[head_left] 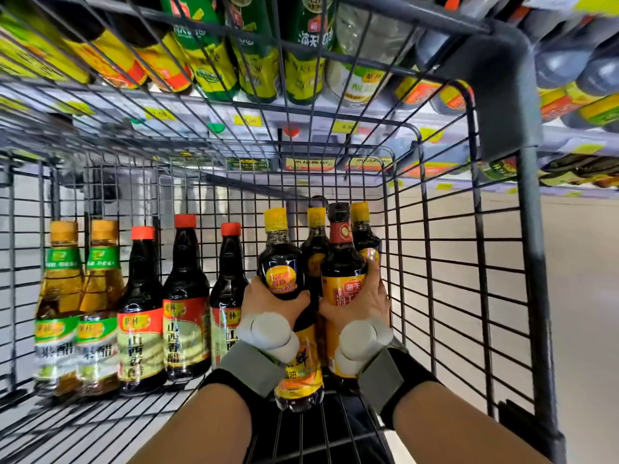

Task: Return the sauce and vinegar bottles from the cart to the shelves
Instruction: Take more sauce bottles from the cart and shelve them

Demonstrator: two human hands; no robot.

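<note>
Nine bottles stand in the wire cart [452, 262], ranged along its far wall. Towards the far left corner are two pale golden bottles [60, 289] with green labels. Next to them come three red-capped vinegar bottles [186, 279], dark and shoulder to shoulder. Near the far right corner the person's left hand [268, 301] is wrapped round the body of a yellow-capped sauce bottle [279, 262], with the thumb across its front. Just beside it the right hand [363, 304] is clamped on a dark-capped bottle [341, 262] with a red neck band and an orange label. The two held bottles touch side by side, and I cannot tell whether their bases rest on the cart floor. Two more yellow-capped bottles [316, 242] stand close behind them against the far wall. Each wrist wears a grey strap [248, 366] with a white device on it. Beyond the wire, the shelves [301, 118] carry rows of bottles and yellow price tags.
</note>
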